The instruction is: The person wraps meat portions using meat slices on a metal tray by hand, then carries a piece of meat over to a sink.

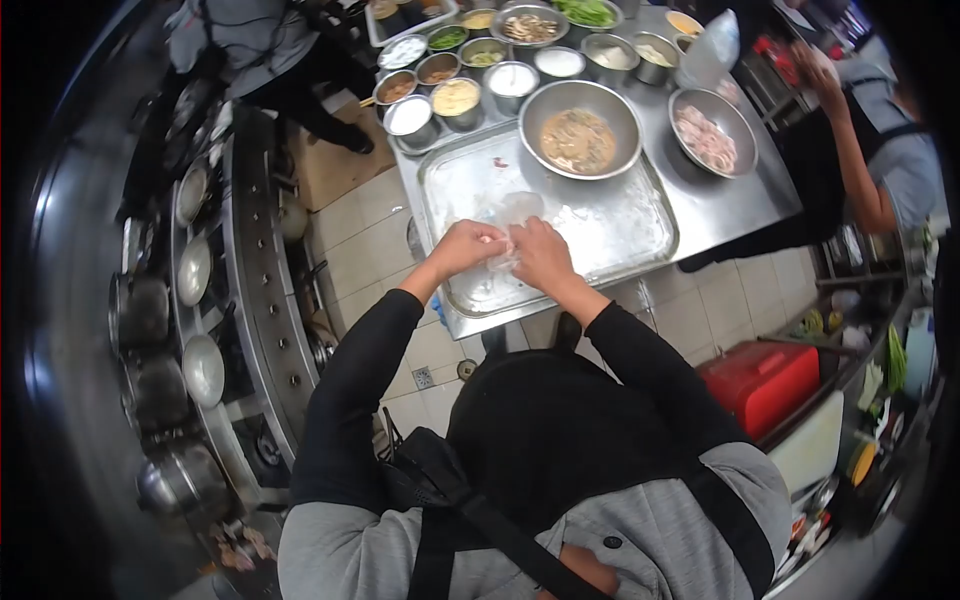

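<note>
Over the near part of a wet metal tray (610, 225), my two hands are close together. Between them is a thin clear plastic bag (518, 207), crumpled, its far end spreading out beyond my fingers. My left hand (466, 248) pinches one side of the plastic with the fingertips. My right hand (543, 256) has its fingers curled on the other side. A steel bowl (632, 132) with a brown, soupy mixture stands at the tray's far side. To its right, another steel bowl (744, 128) holds pale pink pieces that look like raw meat.
Several steel tubs of ingredients, one with yellow shreds (456, 97), crowd the table's far left. A filled plastic bag (710, 50) stands at the back right. A stove (262, 270) runs along the left. Co-workers stand at far left (250, 45) and right (850, 150). A red box (765, 385) sits behind right.
</note>
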Tool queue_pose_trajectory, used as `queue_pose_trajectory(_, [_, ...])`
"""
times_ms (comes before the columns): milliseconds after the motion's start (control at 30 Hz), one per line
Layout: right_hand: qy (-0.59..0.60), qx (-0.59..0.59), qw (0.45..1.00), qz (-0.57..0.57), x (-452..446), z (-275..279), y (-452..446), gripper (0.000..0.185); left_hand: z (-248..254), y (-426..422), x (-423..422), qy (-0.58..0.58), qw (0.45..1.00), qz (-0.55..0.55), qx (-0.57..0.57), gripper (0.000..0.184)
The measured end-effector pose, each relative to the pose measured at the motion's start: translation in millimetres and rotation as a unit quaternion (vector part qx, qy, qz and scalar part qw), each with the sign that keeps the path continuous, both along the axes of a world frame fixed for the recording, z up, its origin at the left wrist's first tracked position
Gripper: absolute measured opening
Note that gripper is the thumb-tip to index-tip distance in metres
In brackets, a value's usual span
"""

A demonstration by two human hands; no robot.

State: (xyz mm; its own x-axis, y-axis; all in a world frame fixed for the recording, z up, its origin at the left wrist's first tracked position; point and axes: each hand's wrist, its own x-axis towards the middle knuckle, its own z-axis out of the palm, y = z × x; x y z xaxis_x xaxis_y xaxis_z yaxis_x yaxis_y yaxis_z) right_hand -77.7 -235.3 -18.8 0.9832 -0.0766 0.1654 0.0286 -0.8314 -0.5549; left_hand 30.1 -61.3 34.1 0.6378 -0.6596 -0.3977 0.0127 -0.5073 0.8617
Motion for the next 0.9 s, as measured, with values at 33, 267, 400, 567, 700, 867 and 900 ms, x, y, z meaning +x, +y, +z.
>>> queue_pose_trajectory(33, [0.024, 0.006, 1.0, 0.013, 2.9, 4.9, -3.9, 0.044, 17.5, -1.5, -1.4, 0.005, 1.0, 0.029, -0.002, 0.026])
queue_pose_trajectory(267, [-0.08, 0.077, 0.993, 0.035, -38.0, 8.0, -64.3, 0.024, -16.1, 0.7, 35.2, -0.042, 0.959, 0.272, -0.069, 0.025])
queue_pose_trajectory(400, [-0.049, 0.051, 0.997, -0.01, -72.4, 9.6, -95.2, 0.025, -93.4, -59.8, 86.6, -0.293, 0.915, 0.277, 0.016, 0.041])
queue_pose_trajectory(567, [-0.089, 0.04, 0.994, -0.049, -98.3, 18.1, -102.1, 0.03, -54.1, -145.6, 31.7, -0.42, 0.898, 0.129, 0.021, 0.035])
queue_pose_trajectory(700, [-0.089, 0.058, 0.993, -0.058, -100.5, 15.1, -99.8, 0.03, -83.7, -135.5, 40.2, -0.444, 0.894, 0.058, -0.022, 0.02])
queue_pose_trajectory(867, [-0.081, 0.099, 0.991, -0.042, -98.9, 11.8, -107.5, 0.03, -41.4, -25.1, 50.8, -0.255, 0.965, -0.026, 0.049, 0.018])
queue_pose_trajectory(900, [-0.077, 0.1, 0.991, -0.039, -100.0, 9.5, -107.4, 0.03, -43.4, -2.1, 47.0, -0.272, 0.959, -0.022, 0.074, 0.018])
